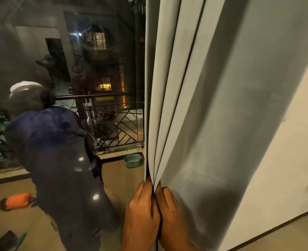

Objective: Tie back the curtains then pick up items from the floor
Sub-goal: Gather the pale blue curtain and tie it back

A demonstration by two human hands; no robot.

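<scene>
A grey-green curtain (213, 105) hangs in folds at the right of a glass door, gathered against the wall. My left hand (142, 212) and my right hand (169, 211) are side by side low on its left edge, and both grip the bunched folds between fingers and palm. The fabric below my hands is hidden behind them. No tie-back is in view.
The dark glass (68, 87) reflects a person in blue and the room floor, with an orange bottle (17, 201) and a green pen (20, 240) lying on it. A teal bowl (133, 160) sits past the glass. A cream wall (285, 160) stands at right.
</scene>
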